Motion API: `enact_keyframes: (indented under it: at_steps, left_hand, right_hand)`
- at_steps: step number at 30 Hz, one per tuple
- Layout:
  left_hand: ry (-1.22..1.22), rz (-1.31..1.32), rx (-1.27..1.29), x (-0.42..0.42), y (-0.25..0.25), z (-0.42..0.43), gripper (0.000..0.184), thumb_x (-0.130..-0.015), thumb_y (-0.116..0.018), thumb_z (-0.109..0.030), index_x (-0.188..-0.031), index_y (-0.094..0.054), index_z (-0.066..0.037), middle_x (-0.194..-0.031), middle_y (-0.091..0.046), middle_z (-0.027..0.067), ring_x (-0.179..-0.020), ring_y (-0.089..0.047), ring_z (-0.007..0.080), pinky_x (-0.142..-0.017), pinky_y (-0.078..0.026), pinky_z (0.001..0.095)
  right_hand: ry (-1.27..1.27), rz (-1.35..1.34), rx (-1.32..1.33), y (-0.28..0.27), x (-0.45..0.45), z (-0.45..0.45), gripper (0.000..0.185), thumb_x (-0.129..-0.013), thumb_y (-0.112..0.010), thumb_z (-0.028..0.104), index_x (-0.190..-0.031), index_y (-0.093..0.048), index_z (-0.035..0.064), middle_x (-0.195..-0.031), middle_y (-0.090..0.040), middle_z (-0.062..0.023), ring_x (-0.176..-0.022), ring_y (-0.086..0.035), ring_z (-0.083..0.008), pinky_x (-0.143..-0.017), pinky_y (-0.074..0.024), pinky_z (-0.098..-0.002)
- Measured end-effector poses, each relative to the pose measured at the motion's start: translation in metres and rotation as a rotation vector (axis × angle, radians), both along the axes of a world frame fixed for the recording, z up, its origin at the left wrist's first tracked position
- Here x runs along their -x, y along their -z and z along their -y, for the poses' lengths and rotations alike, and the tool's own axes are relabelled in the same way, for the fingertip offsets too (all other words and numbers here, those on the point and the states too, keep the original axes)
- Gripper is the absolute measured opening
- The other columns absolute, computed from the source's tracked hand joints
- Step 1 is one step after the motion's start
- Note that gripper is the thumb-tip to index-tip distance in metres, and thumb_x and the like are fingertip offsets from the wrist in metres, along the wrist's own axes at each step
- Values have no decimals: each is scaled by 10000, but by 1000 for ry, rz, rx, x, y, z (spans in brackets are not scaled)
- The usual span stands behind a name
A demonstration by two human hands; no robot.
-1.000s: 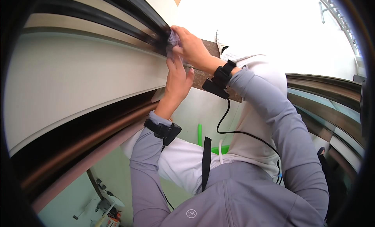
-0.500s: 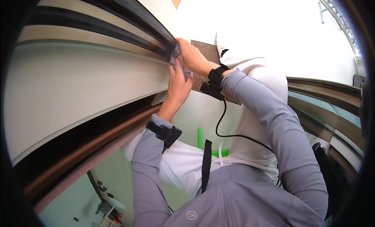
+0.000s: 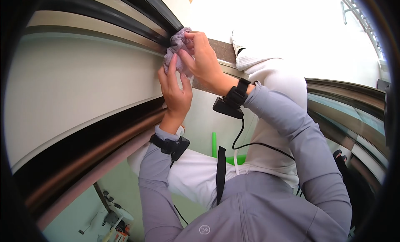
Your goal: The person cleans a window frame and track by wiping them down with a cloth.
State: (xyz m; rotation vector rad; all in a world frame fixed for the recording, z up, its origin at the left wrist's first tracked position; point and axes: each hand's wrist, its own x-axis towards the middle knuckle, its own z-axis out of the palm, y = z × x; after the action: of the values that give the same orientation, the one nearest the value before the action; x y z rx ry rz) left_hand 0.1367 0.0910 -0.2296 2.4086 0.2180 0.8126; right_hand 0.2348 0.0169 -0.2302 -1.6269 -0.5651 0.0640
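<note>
A crumpled greyish-purple cloth (image 3: 178, 48) is bunched against the end of a dark-grooved track (image 3: 100, 17) at the upper left. My right hand (image 3: 205, 61) grips the cloth from the right, fingers and thumb bent onto it. From below, my left hand (image 3: 176, 92) has its fingertips and thumb on the cloth's lower part. What lies behind the cloth is hidden.
Below the track runs a pale panel (image 3: 83, 92), then a brown rail (image 3: 100, 158). A brown stone strip (image 3: 224, 50) lies beyond my right hand. My knees and a white shoe (image 3: 238, 40) are close by. A green object (image 3: 214, 144) shows beneath me.
Both hands have shifted a little to the left along the track with the cloth. More of the cloth shows now, bunched between the fingers, and the left hand's fingers are spread wider.
</note>
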Motion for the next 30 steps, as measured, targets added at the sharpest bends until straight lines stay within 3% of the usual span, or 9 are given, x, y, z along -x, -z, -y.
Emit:
enact_keyframes:
  at_steps: [5, 8, 10, 11, 12, 17, 20, 24, 30]
  left_hand:
    - [2, -22, -3, -7, -3, 2, 476, -820, -555, -3, -1291, -488, -11, -1120, -500, 199, -980, -555, 368, -824, -479, 409]
    - [19, -186, 108, -6, -3, 0, 466, -834, -571, -41, -1291, -486, -22, -1105, -507, 184, -978, -559, 344, -811, -479, 395]
    - [13, -312, 131, -7, 8, -1, 476, -845, -578, -56, -1309, -475, -35, -1090, -518, 167, -976, -566, 297, -808, -475, 369]
    - [35, -381, 134, -7, 14, -3, 488, -847, -587, -90, -1315, -463, -34, -1118, -512, 180, -996, -565, 311, -826, -474, 380]
    - [52, -409, 133, -7, 22, -4, 493, -848, -589, -103, -1318, -457, -32, -1126, -508, 184, -1001, -563, 322, -829, -473, 389]
    - [85, -559, 130, -5, 32, -7, 544, -848, -595, -154, -1339, -409, -12, -1156, -481, 228, -1005, -541, 411, -830, -466, 450]
    - [79, -593, 66, -7, 26, -6, 511, -850, -599, -156, -1315, -437, -19, -1151, -490, 233, -991, -547, 419, -828, -467, 455]
    - [105, -583, -156, -1, 17, -11, 465, -842, -607, -149, -1272, -483, -23, -1113, -509, 233, -940, -565, 412, -802, -476, 459]
    - [109, -580, -275, 11, 17, -15, 369, -810, -596, -80, -1157, -501, 2, -1008, -510, 194, -890, -582, 369, -737, -515, 421]
  right_hand:
    - [15, -26, 110, 4, -3, -1, 342, -865, -597, 113, -1145, -455, -22, -950, -607, -180, -849, -624, -300, -757, -509, -373]
    - [21, -119, 189, 21, -4, -3, 306, -861, -568, 140, -1086, -466, -40, -1016, -565, -258, -897, -592, -429, -771, -487, -451]
    - [-44, -314, 285, 42, -8, -5, 298, -849, -570, 162, -1055, -502, -42, -967, -601, -259, -891, -598, -427, -780, -481, -454]
    - [-76, -412, 333, 54, -11, -6, 296, -844, -570, 173, -1040, -520, -43, -942, -618, -259, -888, -601, -427, -785, -478, -455]
    - [-108, -484, 454, 67, -16, -7, 351, -845, -558, 220, -1107, -591, -11, -1004, -661, -210, -944, -646, -325, -821, -500, -374]
    - [-103, -514, 438, 103, -13, -13, 283, -845, -559, 195, -1027, -636, -8, -904, -685, -185, -822, -667, -283, -754, -508, -375]
    - [-99, -586, 470, 88, -6, -16, 246, -843, -555, 179, -933, -647, -30, -940, -650, -266, -875, -641, -404, -774, -502, -453]
    - [-90, -775, 410, 85, 9, -23, 265, -865, -559, 205, -906, -654, -40, -934, -661, -255, -860, -657, -382, -752, -510, -430]
    - [-69, -802, 324, 77, 21, -23, 258, -872, -530, 160, -975, -638, -50, -984, -659, -244, -914, -657, -337, -764, -509, -411]
